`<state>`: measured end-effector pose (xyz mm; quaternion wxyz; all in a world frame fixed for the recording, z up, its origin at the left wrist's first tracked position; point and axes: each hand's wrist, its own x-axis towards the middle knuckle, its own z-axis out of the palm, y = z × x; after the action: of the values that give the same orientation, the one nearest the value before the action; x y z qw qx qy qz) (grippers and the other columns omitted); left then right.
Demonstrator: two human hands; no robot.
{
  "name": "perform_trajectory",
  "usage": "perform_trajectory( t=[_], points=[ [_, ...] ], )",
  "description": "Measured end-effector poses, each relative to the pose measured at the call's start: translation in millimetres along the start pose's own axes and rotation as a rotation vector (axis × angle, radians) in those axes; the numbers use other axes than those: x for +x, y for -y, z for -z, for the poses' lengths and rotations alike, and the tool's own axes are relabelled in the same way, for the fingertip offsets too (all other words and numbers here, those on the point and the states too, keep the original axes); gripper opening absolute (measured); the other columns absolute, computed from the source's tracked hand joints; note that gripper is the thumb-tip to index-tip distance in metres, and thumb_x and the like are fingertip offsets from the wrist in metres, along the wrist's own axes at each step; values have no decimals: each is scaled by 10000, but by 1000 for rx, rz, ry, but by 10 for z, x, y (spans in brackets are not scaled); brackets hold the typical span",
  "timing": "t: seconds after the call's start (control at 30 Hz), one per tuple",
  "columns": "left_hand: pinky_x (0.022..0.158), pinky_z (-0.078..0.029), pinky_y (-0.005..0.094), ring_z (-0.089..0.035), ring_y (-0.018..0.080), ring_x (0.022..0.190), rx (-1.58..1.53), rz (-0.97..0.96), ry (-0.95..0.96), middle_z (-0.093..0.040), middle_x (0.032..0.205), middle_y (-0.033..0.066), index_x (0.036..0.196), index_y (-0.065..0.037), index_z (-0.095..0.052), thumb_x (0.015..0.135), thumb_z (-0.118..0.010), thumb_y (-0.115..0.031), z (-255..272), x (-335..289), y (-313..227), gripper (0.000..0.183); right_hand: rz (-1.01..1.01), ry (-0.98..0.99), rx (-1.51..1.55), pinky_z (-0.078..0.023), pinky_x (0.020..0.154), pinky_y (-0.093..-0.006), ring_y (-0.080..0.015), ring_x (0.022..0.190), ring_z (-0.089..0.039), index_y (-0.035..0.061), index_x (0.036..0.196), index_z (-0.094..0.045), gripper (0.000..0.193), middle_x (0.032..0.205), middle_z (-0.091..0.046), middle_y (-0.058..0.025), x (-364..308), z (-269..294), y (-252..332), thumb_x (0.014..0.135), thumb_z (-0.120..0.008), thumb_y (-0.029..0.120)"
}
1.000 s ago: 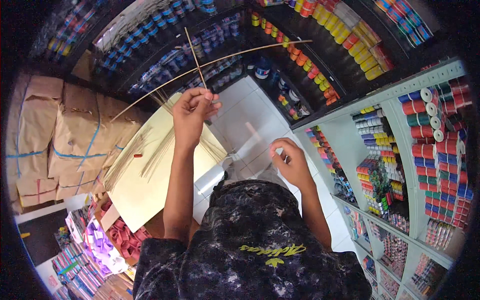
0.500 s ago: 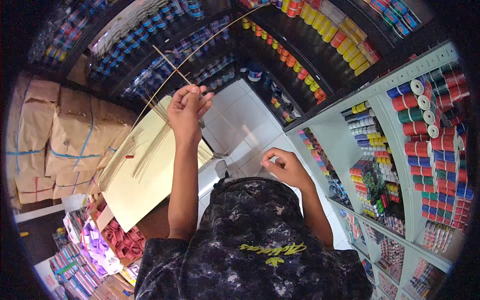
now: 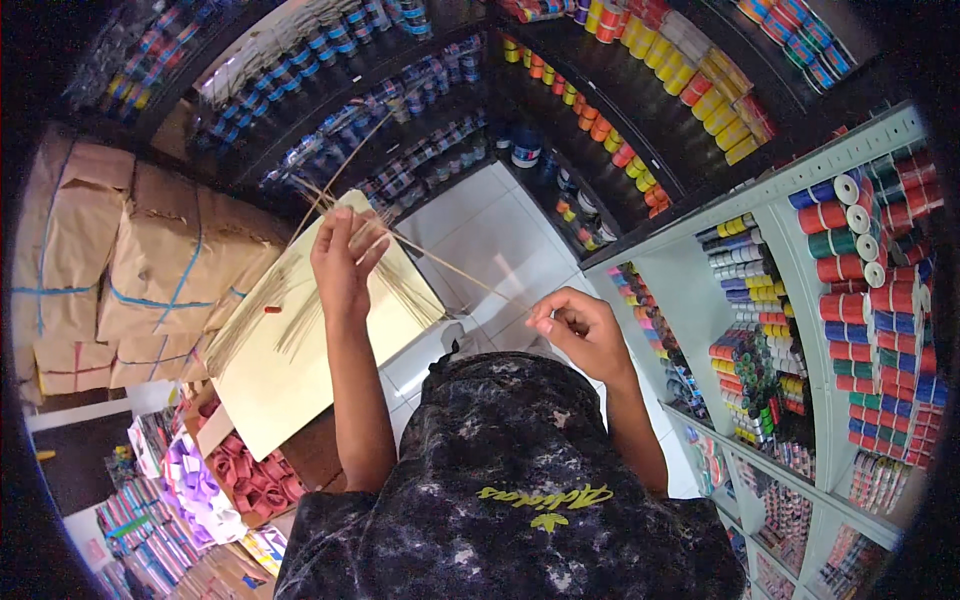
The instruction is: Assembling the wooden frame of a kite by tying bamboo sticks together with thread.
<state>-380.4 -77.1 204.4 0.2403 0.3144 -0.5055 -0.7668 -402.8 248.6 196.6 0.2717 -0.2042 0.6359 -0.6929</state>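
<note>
My left hand (image 3: 345, 260) is raised over a cream board, its fingertips pinched on thin tan strands that stick out past the fingers. One long tan strand (image 3: 455, 268) runs from there down to my right hand (image 3: 580, 325). The thumb and forefinger of that hand are closed at the strand's end, in front of my body. On the cream board (image 3: 270, 395) lie more loose tan strands (image 3: 297, 312) like thin reeds, with a small red piece (image 3: 272, 310) among them. What kind of material the strands are, I cannot tell.
Brown paper packages (image 3: 150, 250) tied with blue cord are stacked at the left. Below them sits a box of pink ribbon rolls (image 3: 265, 475). Dark shelves (image 3: 600, 70) of spools line the back; a pale green shelf unit (image 3: 800, 270) with spools stands right. White floor tiles (image 3: 465, 215) lie between.
My left hand has moved slightly left and down with the strands. The long strand, which arched up and away before, now stretches across to my right hand, whose fingers have closed on it.
</note>
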Motion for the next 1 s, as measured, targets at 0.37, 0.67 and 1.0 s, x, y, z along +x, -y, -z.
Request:
perform_trajectory(
  t=[0.37,0.67,1.0],
  points=[
    [764,-512,332,-666,215,822,821,-721,390,-708,924,101,1046,-14,-676,865,-684,-52,149,-603,-323,185,50,92,-257,-354,544,-193,3,605,-433,21,937,-656,37,913,-695,9,194,-339,145,928,-655,57],
    [720,-550,355,-711,280,797,1008,-226,1118,-725,878,150,1008,3,-698,895,-605,-59,-240,-763,-285,160,110,126,-381,-345,491,-231,-50,521,-428,39,944,-666,67,890,-684,-23,229,-438,339,892,-684,77],
    [570,-498,268,-645,116,624,903,-250,915,-708,754,86,983,11,-711,942,-593,-65,-190,-841,-238,145,216,-19,-506,-331,471,-202,-19,504,-426,37,911,-690,68,1233,-639,-63,102,-327,564,845,-699,25]
  ],
)
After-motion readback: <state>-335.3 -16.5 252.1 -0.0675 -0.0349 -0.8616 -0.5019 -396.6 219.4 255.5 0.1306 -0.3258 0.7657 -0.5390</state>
